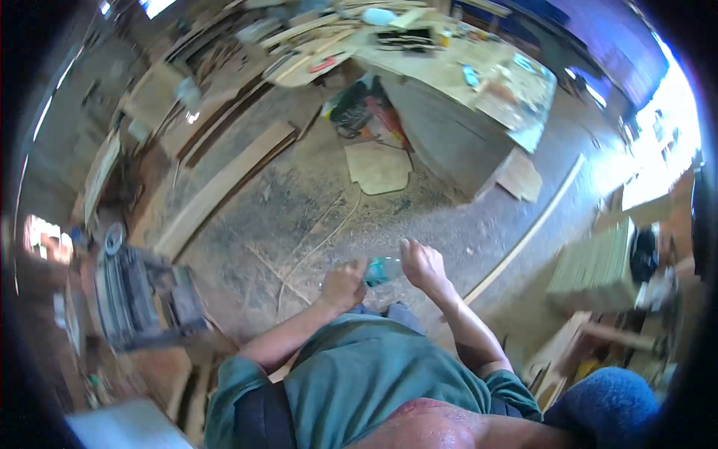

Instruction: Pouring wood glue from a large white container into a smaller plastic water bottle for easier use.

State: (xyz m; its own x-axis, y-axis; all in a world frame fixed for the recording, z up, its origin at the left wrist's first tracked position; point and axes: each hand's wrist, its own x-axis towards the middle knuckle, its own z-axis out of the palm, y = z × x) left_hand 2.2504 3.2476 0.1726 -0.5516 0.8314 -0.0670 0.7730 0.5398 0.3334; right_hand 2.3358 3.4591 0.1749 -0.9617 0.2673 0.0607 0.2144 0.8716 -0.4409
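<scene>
A clear plastic bottle with a green band lies sideways in front of my waist. My left hand is closed round its left end. At the bottle's other end, my right hand has its fingers curled together; they hide that end, so whether a cap sits there I cannot make out. Both forearms reach forward over my green shirt, and the hands are a short way apart.
A cluttered workbench stands ahead. Long boards lie at the left, near a machine. A thin strip of wood crosses the floor at the right, near stacked panels. A cord trails over the dusty floor.
</scene>
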